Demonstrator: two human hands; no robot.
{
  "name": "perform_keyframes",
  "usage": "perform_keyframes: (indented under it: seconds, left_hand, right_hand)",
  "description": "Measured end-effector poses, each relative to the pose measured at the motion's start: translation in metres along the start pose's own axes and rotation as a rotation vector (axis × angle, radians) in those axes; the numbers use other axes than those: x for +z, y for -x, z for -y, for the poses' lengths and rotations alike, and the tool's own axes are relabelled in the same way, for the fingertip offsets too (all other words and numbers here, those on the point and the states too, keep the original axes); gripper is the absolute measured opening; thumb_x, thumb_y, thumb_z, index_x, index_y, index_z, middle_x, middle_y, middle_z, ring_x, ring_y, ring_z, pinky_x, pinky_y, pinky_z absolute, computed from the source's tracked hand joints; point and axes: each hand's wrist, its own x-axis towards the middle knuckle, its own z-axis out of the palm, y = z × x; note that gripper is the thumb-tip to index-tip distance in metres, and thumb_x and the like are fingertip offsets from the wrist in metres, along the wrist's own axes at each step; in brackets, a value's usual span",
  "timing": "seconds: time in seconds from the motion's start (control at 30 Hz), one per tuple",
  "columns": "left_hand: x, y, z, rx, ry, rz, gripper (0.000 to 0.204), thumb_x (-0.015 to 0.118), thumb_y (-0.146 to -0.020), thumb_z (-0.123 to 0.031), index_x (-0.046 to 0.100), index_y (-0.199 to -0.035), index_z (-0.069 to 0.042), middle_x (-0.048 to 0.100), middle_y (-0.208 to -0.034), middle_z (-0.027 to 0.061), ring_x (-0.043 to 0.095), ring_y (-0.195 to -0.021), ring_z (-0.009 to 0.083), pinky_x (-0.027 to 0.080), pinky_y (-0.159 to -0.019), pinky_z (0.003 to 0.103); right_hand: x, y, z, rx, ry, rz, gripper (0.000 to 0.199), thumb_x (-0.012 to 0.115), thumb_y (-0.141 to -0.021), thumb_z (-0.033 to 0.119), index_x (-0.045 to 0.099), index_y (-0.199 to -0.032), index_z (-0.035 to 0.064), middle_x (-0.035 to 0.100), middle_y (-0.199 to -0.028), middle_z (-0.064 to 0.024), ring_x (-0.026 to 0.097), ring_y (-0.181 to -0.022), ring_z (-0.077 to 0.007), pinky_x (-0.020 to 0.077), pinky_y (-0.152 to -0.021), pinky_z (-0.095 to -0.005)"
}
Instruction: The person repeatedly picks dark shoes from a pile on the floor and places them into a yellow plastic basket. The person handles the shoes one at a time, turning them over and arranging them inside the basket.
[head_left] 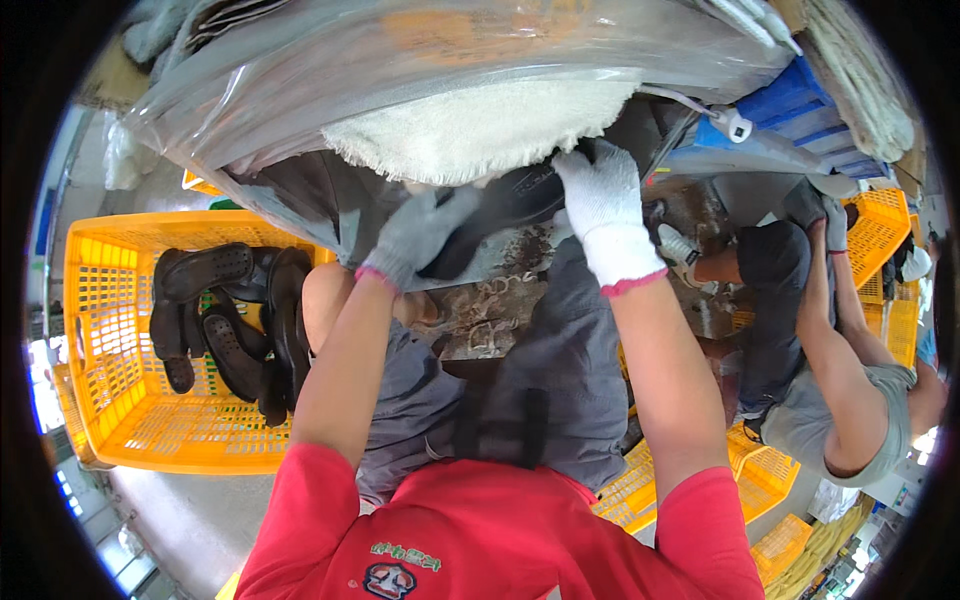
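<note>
A black shoe sole [510, 208] spans the gap between my two gloved hands, just under the frayed lower edge of a white cloth buffing wheel [470, 130]. My left hand [425, 232], in a greyish knit glove, is closed on the sole's near left end and is slightly blurred. At the far right end, my right hand [603, 185] grips it in a white glove with a pink-edged cuff. Whether the sole touches the wheel is hard to make out. To my left, a yellow plastic crate [190, 455] holds several similar black soles [232, 350].
Clear plastic sheeting [250, 110] covers the machine hood around the wheel. A cable with a white fitting [735, 125] hangs at the upper right, near a blue crate [790, 105]. A co-worker [850, 410] sits close on my right, with yellow crates [880, 235] beyond.
</note>
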Motion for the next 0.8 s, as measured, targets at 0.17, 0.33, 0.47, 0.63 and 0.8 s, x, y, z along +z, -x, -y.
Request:
perform_keyframes:
  seconds: [0.17, 0.33, 0.47, 0.63, 0.8]
  left_hand:
    - [0.058, 0.016, -0.042, -0.197, 1.372, -0.015, 0.036, 0.073, -0.108, -0.030, 0.072, -0.132, -0.002, 0.078, -0.118, 0.0060, 0.074, -0.101, 0.0170, 0.062, -0.091, 0.032]
    - [0.098, -0.038, -0.083, -0.048, 1.499, -0.124, 0.044, 0.069, -0.110, -0.037, 0.070, -0.138, -0.004, 0.075, -0.126, 0.0098, 0.071, -0.113, 0.0234, 0.058, -0.100, 0.038]
    - [0.050, -0.039, -0.052, 0.079, 0.598, -0.118, 0.051, 0.065, -0.110, -0.042, 0.064, -0.149, -0.010, 0.070, -0.143, 0.0103, 0.066, -0.130, 0.0257, 0.051, -0.114, 0.040]
    - [0.034, 0.003, -0.030, -0.063, 0.280, -0.107, 0.062, 0.074, -0.103, -0.044, 0.064, -0.150, -0.005, 0.065, -0.152, 0.0174, 0.062, -0.138, 0.0302, 0.044, -0.121, 0.040]
    - [0.067, -0.007, -0.071, 0.040, 1.114, -0.180, 0.047, 0.078, -0.103, -0.029, 0.070, -0.139, 0.000, 0.073, -0.130, 0.0071, 0.067, -0.115, 0.0183, 0.054, -0.104, 0.034]
  right_hand:
    - [-0.013, 0.047, 0.023, 0.263, -0.494, 0.167, 0.055, 0.079, -0.089, 0.031, 0.071, -0.131, -0.0018, 0.074, -0.129, -0.0266, 0.071, -0.124, -0.0405, 0.0552, -0.104, -0.0473]
    - [-0.021, 0.088, 0.024, 0.210, -0.588, -0.263, 0.088, 0.079, -0.077, 0.010, 0.049, -0.157, -0.0099, 0.064, -0.149, -0.0249, 0.066, -0.134, -0.0315, 0.0481, -0.118, -0.0406]
    - [0.000, 0.045, -0.013, 0.320, -0.429, -0.293, 0.083, 0.076, -0.082, 0.029, 0.053, -0.152, -0.0095, 0.066, -0.139, -0.0351, 0.065, -0.133, -0.0465, 0.0508, -0.114, -0.0456]
    - [-0.009, -0.005, 0.003, 0.453, -0.364, -0.053, 0.051, 0.077, -0.084, 0.031, 0.076, -0.117, -0.0073, 0.076, -0.119, -0.0319, 0.071, -0.117, -0.0479, 0.0546, -0.103, -0.0480]
    - [-0.048, 0.073, 0.051, 0.173, -0.256, 0.062, 0.072, 0.083, -0.087, 0.031, 0.063, -0.144, -0.0075, 0.067, -0.145, -0.0283, 0.064, -0.137, -0.0387, 0.0486, -0.116, -0.0404]
